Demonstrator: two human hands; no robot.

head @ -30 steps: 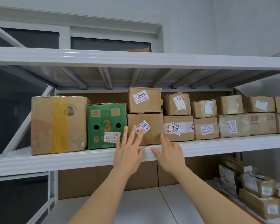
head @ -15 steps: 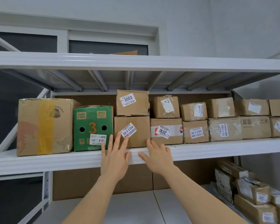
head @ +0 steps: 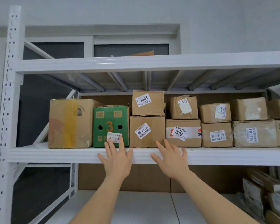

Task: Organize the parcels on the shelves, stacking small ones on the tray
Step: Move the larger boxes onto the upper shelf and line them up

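Middle shelf (head: 55, 155): parcels in one row along its length, labelled faces turned outward. From the left: a tall brown box (head: 70, 123), upright; a green box (head: 111, 126) marked "3"; a box labelled 56-3-3304 (head: 147, 131) with box 3003 (head: 148, 103) stacked on it; then further two-high stacks, the last cut off at the right edge.

Left hand (head: 117, 160): fingers spread, holding nothing, fingertips covering part of the green box's label.

Right hand (head: 172, 160): fingers spread, holding nothing, in front of the shelf edge.

Lower shelf, right: blurred parcels (head: 263, 196), labels unreadable.
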